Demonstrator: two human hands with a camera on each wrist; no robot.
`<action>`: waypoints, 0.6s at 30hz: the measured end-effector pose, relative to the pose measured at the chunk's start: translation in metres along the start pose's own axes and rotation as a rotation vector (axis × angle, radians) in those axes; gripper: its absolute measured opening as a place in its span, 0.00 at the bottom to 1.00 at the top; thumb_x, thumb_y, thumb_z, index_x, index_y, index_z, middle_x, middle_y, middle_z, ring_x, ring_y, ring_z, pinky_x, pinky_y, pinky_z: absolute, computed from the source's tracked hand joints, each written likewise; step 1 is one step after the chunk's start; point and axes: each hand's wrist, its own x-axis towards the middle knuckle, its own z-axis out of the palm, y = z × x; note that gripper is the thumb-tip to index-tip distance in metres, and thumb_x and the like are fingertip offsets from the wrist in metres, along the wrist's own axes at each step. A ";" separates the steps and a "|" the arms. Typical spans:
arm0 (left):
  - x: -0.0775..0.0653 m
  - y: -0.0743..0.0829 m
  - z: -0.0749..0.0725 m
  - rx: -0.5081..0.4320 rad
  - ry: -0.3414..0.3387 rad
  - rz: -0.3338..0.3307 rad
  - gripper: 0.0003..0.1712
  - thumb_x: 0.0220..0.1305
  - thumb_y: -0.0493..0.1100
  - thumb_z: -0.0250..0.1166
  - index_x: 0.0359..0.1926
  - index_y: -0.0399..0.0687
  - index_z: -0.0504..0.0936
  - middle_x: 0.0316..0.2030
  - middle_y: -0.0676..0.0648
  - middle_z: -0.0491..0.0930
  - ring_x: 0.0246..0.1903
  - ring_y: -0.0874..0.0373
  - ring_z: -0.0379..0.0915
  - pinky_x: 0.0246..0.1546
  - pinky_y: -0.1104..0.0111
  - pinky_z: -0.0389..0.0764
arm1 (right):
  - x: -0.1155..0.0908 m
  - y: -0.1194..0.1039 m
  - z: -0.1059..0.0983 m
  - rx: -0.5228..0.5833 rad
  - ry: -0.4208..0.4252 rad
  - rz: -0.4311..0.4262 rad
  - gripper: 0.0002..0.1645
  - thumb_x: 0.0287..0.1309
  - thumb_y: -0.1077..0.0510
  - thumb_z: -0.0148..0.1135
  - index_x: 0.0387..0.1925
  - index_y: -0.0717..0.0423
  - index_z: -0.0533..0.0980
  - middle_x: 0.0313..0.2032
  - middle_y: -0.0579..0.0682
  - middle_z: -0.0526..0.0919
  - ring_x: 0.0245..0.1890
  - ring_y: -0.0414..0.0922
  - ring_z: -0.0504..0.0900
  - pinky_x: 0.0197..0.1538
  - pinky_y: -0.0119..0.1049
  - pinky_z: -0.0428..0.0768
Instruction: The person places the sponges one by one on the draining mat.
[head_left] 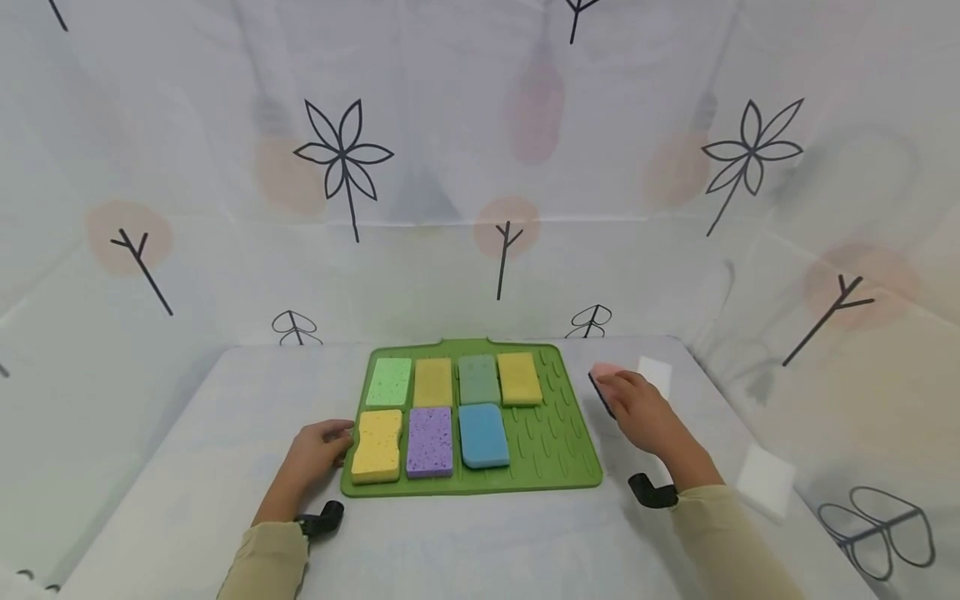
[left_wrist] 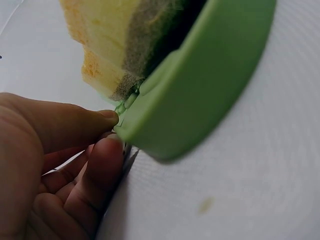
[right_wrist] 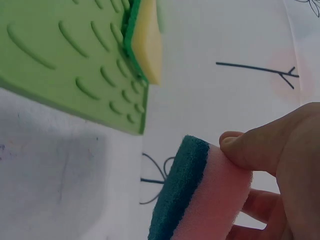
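Fingers and thumb of my left hand pinch the left edge of a green ridged silicone mat; the left wrist view shows the grip at its rim. To the right of the mat, my right hand grips a pink sponge with a dark teal scouring layer, thumb on one side and fingers on the other. Along the mat's back row lie a light green sponge, a yellow one, a grey-green one and another yellow one. In front are wavy yellow, purple and blue sponges.
Bare ridged surface shows on the mat's right side. Two white rectangular pieces lie at the right, one behind my right hand and one beside the sleeve. White patterned cloth hangs behind the white table.
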 end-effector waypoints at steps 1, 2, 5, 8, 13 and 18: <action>0.000 0.000 0.000 -0.001 -0.002 0.000 0.22 0.58 0.46 0.58 0.54 0.45 0.75 0.39 0.47 0.78 0.28 0.61 0.74 0.28 0.70 0.74 | 0.000 -0.002 0.002 0.000 0.000 -0.003 0.23 0.66 0.56 0.43 0.61 0.53 0.64 0.61 0.64 0.62 0.59 0.64 0.63 0.54 0.61 0.65; 0.000 0.000 -0.001 -0.003 -0.003 -0.002 0.22 0.58 0.46 0.58 0.54 0.45 0.75 0.39 0.47 0.78 0.28 0.61 0.74 0.28 0.70 0.74 | -0.001 -0.004 0.003 0.001 0.001 -0.007 0.23 0.66 0.55 0.43 0.61 0.53 0.65 0.61 0.64 0.62 0.58 0.64 0.63 0.54 0.61 0.65; -0.001 0.001 -0.001 -0.003 -0.006 -0.006 0.22 0.58 0.46 0.58 0.54 0.45 0.75 0.38 0.47 0.78 0.28 0.61 0.73 0.28 0.70 0.73 | -0.003 -0.009 0.005 0.007 0.006 -0.021 0.23 0.65 0.56 0.44 0.61 0.54 0.65 0.60 0.64 0.63 0.57 0.64 0.65 0.53 0.61 0.66; -0.002 0.002 -0.001 0.002 -0.008 -0.005 0.22 0.58 0.46 0.57 0.54 0.45 0.75 0.38 0.47 0.78 0.27 0.61 0.73 0.28 0.70 0.73 | -0.004 -0.014 0.007 0.012 0.007 -0.025 0.23 0.65 0.56 0.44 0.60 0.53 0.66 0.60 0.63 0.64 0.58 0.63 0.65 0.54 0.60 0.67; -0.003 0.003 -0.002 0.008 -0.012 -0.007 0.22 0.58 0.46 0.57 0.54 0.45 0.75 0.38 0.47 0.77 0.28 0.61 0.73 0.28 0.70 0.74 | -0.005 -0.019 0.009 0.022 0.006 -0.043 0.23 0.65 0.56 0.44 0.60 0.53 0.66 0.59 0.63 0.65 0.58 0.62 0.66 0.55 0.59 0.66; -0.003 0.003 -0.002 0.023 -0.010 -0.007 0.22 0.59 0.46 0.57 0.54 0.46 0.75 0.38 0.47 0.77 0.28 0.61 0.73 0.29 0.70 0.73 | -0.006 -0.027 0.013 0.041 0.009 -0.072 0.22 0.65 0.55 0.45 0.59 0.52 0.67 0.59 0.60 0.66 0.59 0.60 0.66 0.55 0.57 0.67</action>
